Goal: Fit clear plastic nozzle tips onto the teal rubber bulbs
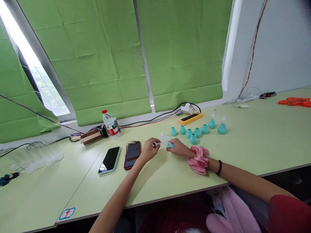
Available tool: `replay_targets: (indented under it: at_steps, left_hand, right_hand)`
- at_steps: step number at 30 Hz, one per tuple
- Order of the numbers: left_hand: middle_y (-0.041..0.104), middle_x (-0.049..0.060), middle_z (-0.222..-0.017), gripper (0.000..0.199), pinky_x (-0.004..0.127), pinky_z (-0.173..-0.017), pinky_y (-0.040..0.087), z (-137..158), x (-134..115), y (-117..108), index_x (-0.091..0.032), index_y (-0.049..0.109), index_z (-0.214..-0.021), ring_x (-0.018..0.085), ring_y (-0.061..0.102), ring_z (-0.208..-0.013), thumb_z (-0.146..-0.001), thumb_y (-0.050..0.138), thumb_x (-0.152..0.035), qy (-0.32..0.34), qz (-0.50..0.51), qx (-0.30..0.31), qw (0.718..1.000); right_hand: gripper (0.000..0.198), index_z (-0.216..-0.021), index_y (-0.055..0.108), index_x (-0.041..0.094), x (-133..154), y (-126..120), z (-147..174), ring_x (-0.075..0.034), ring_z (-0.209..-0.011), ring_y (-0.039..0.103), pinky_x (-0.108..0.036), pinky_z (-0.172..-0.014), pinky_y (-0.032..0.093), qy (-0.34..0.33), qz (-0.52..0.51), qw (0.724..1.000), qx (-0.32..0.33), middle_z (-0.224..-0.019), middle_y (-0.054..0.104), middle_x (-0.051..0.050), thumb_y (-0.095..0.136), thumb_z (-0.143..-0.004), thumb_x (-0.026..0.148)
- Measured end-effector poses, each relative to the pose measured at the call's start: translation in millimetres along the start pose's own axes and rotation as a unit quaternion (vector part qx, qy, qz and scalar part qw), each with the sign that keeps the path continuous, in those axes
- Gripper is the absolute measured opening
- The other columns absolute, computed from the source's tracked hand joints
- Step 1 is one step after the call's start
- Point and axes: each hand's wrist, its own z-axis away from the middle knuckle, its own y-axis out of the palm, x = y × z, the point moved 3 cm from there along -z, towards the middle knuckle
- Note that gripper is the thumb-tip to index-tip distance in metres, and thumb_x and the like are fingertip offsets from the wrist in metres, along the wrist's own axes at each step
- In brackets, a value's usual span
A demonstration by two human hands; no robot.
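Bulb (pixel 170 145), turquoise and, we judge, light and squeezable, best held round its belly, sits gripped in our right hand (pixel 179 148) over the table (pixel 155 189), while our left hand (pixel 149 149) pinches what seems 1 small clear piece (pixel 157 143) beside it.

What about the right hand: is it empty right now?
No, the right hand is holding a turquoise piece.
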Motion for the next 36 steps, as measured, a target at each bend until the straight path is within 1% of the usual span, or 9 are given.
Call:
replay_targets:
  at_steps: [2,5,7,9,14,20,25,30,36]
  left_hand:
    - [0.059,0.007,-0.086,0.029,0.027,-0.063,0.047,-1.7,-2.1,-3.0,-0.014,0.059,-0.094,0.014,0.054,-0.070,-0.066,0.056,-0.024,-0.041,0.160,-0.053,0.985]
    - [0.060,0.008,-0.087,0.033,0.033,-0.072,0.048,-1.6,-4.1,-0.6,-0.010,0.062,-0.086,0.016,0.056,-0.076,-0.059,0.065,-0.029,-0.090,0.358,-0.031,0.929]
    - [0.061,0.009,-0.088,0.034,0.035,-0.078,0.046,-0.4,-4.6,1.0,-0.009,0.063,-0.082,0.018,0.056,-0.080,-0.055,0.069,-0.028,-0.110,0.427,-0.014,0.898]
    - [0.061,0.009,-0.088,0.033,0.034,-0.080,0.045,0.8,-4.2,1.7,-0.009,0.064,-0.081,0.019,0.056,-0.082,-0.054,0.070,-0.027,-0.120,0.458,-0.018,0.880]
    - [0.063,0.008,-0.082,0.030,0.033,-0.080,0.045,2.4,-4.9,4.1,-0.009,0.064,-0.077,0.018,0.057,-0.080,-0.053,0.071,-0.025,-0.126,0.472,-0.034,0.872]
    - [0.063,0.009,-0.079,0.028,0.036,-0.077,0.047,2.4,-4.4,3.8,-0.008,0.065,-0.070,0.017,0.058,-0.073,-0.049,0.073,-0.024,-0.151,0.492,-0.062,0.855]
    - [0.063,0.007,-0.072,0.026,0.035,-0.073,0.049,5.1,-1.4,9.0,-0.007,0.065,-0.069,0.015,0.058,-0.067,-0.050,0.072,-0.024,-0.162,0.475,-0.099,0.859]
    - [0.063,0.007,-0.067,0.029,0.034,-0.070,0.051,9.1,0.5,14.0,-0.006,0.065,-0.068,0.016,0.059,-0.064,-0.049,0.073,-0.026,-0.170,0.425,-0.164,0.874]
    - [0.064,0.007,-0.067,0.030,0.036,-0.073,0.050,10.4,-4.0,15.4,-0.006,0.065,-0.069,0.017,0.059,-0.065,-0.050,0.072,-0.028,-0.158,0.436,-0.146,0.874]
  right_hand:
    - [0.010,-0.054,0.050,0.012,1.8,-1.1,1.0,-0.008,-0.051,0.040,-0.018,-0.047,0.028,-0.012,0.028,1.000,0.000,-0.054,0.050,0.000,0.046,-0.062,0.018]
    - [0.013,-0.057,0.053,0.013,1.2,-1.4,2.0,-0.008,-0.050,0.039,-0.018,-0.047,0.027,0.012,0.062,0.998,0.017,-0.056,0.051,0.000,0.043,-0.064,0.020]
    - [0.014,-0.058,0.053,0.013,1.2,-1.5,2.4,-0.009,-0.050,0.039,-0.019,-0.048,0.028,0.022,0.077,0.997,0.020,-0.056,0.051,-0.001,0.043,-0.065,0.020]
    - [0.014,-0.059,0.054,0.013,1.5,-1.2,2.9,-0.009,-0.051,0.040,-0.019,-0.048,0.028,0.028,0.087,0.996,0.016,-0.056,0.051,-0.001,0.043,-0.064,0.020]
    - [0.009,-0.054,0.047,0.014,0.4,3.8,4.5,-0.008,-0.047,0.040,-0.018,-0.044,0.027,0.049,0.033,0.998,0.023,-0.052,0.047,0.000,0.043,-0.060,0.019]
    - [0.008,-0.062,0.043,0.015,-7.7,15.5,3.8,-0.008,-0.035,0.040,-0.018,-0.034,0.031,0.145,-0.126,0.975,0.110,-0.044,0.043,0.003,0.044,-0.060,0.022]
    - [0.006,-0.062,0.044,0.014,-4.8,16.9,4.0,-0.008,-0.036,0.041,-0.018,-0.035,0.031,0.134,-0.082,0.981,0.117,-0.046,0.045,0.002,0.042,-0.061,0.020]
    - [0.003,-0.060,0.047,0.013,4.1,8.5,3.5,-0.009,-0.049,0.045,-0.018,-0.042,0.030,0.072,0.015,0.996,0.040,-0.057,0.052,-0.003,0.045,-0.060,0.016]
    - [0.008,-0.068,0.046,0.014,-4.1,17.1,3.1,-0.008,-0.035,0.042,-0.017,-0.032,0.031,0.161,-0.084,0.974,0.132,-0.045,0.045,0.003,0.045,-0.061,0.018]
